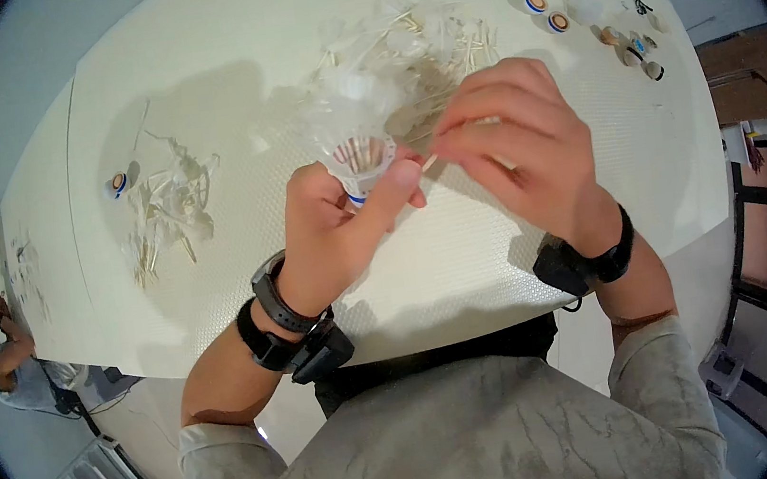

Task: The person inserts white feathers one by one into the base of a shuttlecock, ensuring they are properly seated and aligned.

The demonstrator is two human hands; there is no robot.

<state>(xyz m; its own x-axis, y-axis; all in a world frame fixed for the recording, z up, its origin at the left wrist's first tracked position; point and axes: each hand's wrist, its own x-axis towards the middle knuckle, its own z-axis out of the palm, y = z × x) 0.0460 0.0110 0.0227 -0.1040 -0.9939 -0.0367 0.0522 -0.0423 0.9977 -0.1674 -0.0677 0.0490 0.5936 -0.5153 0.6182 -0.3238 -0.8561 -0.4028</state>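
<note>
My left hand (pixel 335 231) is wrapped round a small clear plastic tub (pixel 361 186) with a blue band near its lower end. Its open mouth tilts up, and several cotton swabs (pixel 360 154) stand inside. Close to the tub's right side, the thumb and fingers of my right hand (pixel 529 140) pinch a thin pale stick that looks like a cotton swab (pixel 430 163). Just beyond both hands lies a loose heap of cotton swabs (pixel 405 21) mixed with crumpled clear plastic, partly hidden by the tub and my right hand.
Another heap of swabs and wrapping (pixel 169 208) lies at left beside a round blue-rimmed container (pixel 116 184). Several similar containers (pixel 536 2) and small dark and brown bits (pixel 638 47) sit at far right. A person (pixel 5 353) works at the far left table end.
</note>
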